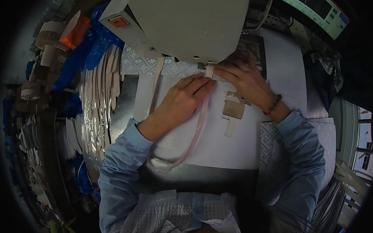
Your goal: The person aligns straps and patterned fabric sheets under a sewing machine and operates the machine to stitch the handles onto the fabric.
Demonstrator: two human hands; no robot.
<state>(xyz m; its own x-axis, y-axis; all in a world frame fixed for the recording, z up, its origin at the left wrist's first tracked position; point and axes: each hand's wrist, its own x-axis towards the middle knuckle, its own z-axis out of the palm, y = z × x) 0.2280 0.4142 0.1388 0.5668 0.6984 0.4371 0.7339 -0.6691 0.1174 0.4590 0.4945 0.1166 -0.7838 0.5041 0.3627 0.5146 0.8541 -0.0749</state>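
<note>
A long pale pinkish strap point(200, 119) runs down from beneath a machine head. It curves in a loop near the front of the white work sheet, and another stretch of pale strap rises at the left. My left hand point(181, 98) is closed, its fingertips pressed on the strap just below the machine. From the other side, my right hand point(251, 82) has its fingers closed at the strap's end, close under the machine's lower edge. Exactly how the fingertips grip is partly hidden. Near my right wrist lies a small brown rectangular piece point(233, 109) with a pale tab point(230, 127).
The bulky machine head point(185, 24) hangs over the work, with an orange switch point(118, 21) at its left. Many pale strips point(98, 101) are stacked on the left beside blue plastic point(75, 67). A lit screen point(321, 14) stands upper right; patterned sheets point(323, 142) lie below.
</note>
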